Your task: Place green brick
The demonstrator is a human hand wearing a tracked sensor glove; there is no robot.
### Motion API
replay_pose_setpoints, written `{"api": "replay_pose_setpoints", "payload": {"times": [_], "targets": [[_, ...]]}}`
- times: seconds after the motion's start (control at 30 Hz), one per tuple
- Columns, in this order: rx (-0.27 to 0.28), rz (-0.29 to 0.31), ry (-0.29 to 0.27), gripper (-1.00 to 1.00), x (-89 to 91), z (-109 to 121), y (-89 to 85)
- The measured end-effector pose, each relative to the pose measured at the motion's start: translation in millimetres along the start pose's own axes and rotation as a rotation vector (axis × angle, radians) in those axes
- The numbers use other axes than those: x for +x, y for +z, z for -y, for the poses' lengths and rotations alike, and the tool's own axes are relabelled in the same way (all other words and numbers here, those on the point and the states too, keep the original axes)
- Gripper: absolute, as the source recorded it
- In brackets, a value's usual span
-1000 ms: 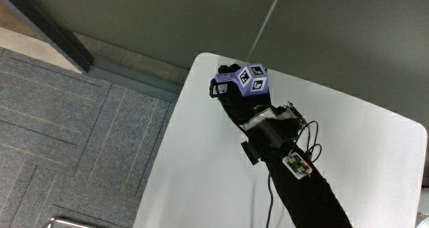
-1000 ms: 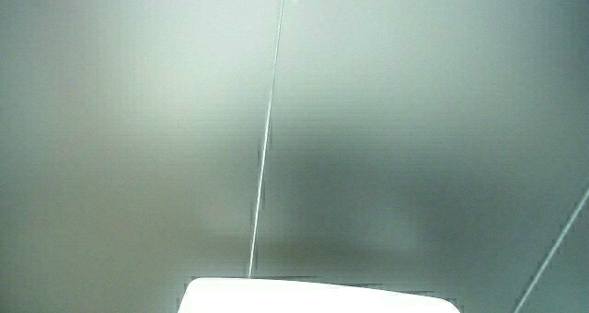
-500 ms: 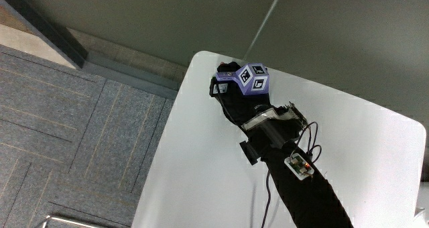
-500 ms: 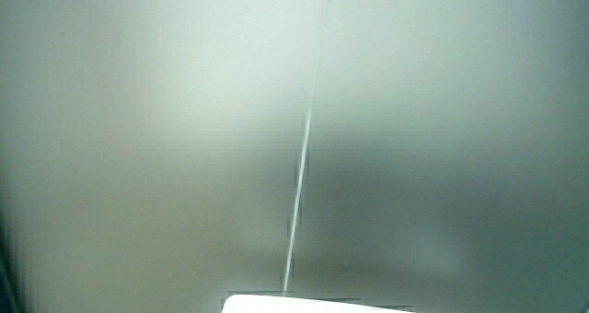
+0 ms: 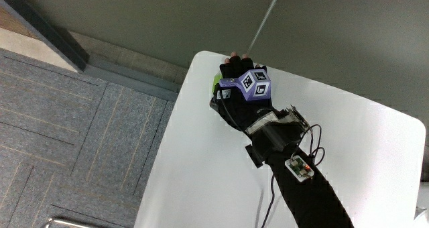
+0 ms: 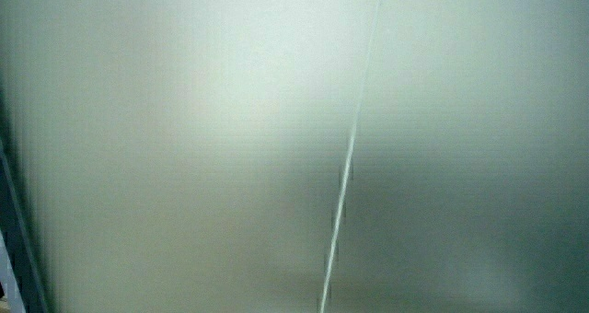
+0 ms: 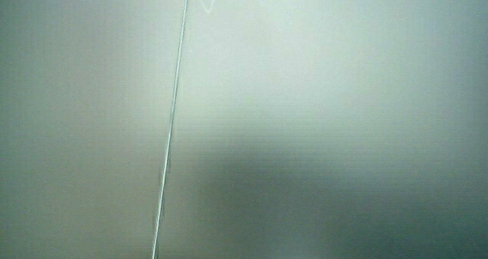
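In the main view the gloved hand (image 5: 236, 87) lies over the corner of the white table (image 5: 348, 141) farthest from the person, with the purple patterned cube (image 5: 253, 84) on its back. A small sliver of the green brick (image 5: 216, 86) shows at the hand's edge, close to the table's rim; the hand hides the remainder of it. I cannot see whether the brick rests on the table or is held. The black forearm (image 5: 305, 188) runs back toward the person. Both side views show only a pale wall.
A small board with wires (image 5: 299, 166) is strapped on the forearm. The table's edge (image 5: 175, 121) drops off to grey carpet floor (image 5: 74, 134) close beside the hand. A grey wall (image 5: 167, 20) stands at the table's corner.
The hand has stretched a little farther toward the table's corner and turned, and a green sliver of the brick now shows at its edge where none showed before.
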Motion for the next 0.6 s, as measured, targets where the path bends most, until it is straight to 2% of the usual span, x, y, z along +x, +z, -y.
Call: {"api": "replay_pose_setpoints", "payload": {"times": [0.2,0.27,0.3,0.33,0.37,0.4,0.43,0.6], "targets": [[0.018,-0.014,0.048,-1.0,3.5,5.5,0.9],[0.032,0.02,0.02,-1.0,14.1,3.0,-9.2],[-0.029,-0.033,0.056,-1.0,-1.7,15.8,8.3],[-0.023,-0.045,0.079,-1.0,2.2,14.6,3.8],[0.043,-0.008,0.064,-1.0,9.5,14.5,-3.6],[-0.018,-0.049,0.092,-1.0,3.4,18.7,3.7],[0.027,-0.017,0.073,-1.0,14.1,16.6,-6.8],[-0.006,-0.105,0.096,-1.0,14.0,35.2,1.3]]}}
